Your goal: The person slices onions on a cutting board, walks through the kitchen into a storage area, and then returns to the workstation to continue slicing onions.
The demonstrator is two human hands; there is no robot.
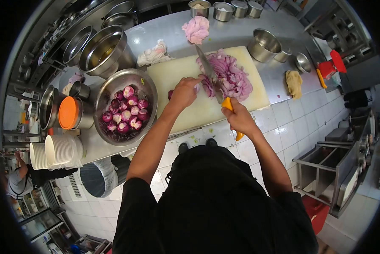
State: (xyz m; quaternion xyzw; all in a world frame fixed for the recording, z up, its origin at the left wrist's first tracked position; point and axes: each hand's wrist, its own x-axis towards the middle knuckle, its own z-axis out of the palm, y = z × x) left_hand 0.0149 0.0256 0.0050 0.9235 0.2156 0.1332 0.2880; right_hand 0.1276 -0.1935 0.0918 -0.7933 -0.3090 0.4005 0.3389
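My right hand point(239, 117) is closed round the orange handle of a knife point(208, 70), whose blade points away from me over a white cutting board point(164, 80). Sliced red onion point(234, 78) lies in a heap on the board, to the right of the blade and partly under it. On the board left of the knife, my left hand point(185, 92) is closed on a piece of onion point(196, 87), which shows at its fingertips. Another purple onion piece point(170, 94) sits just left of that hand. A perforated metal bowl point(151, 91) holds several peeled red onions point(124, 111).
Metal pots point(107, 53) stand at the back left, a steel pot point(264, 45) at the back right. Cloths point(155, 53) lie behind the board, a yellowish cloth point(294, 84) to its right. Stacked white containers point(56, 150) are at the left edge. A person point(20, 180) is at far left.
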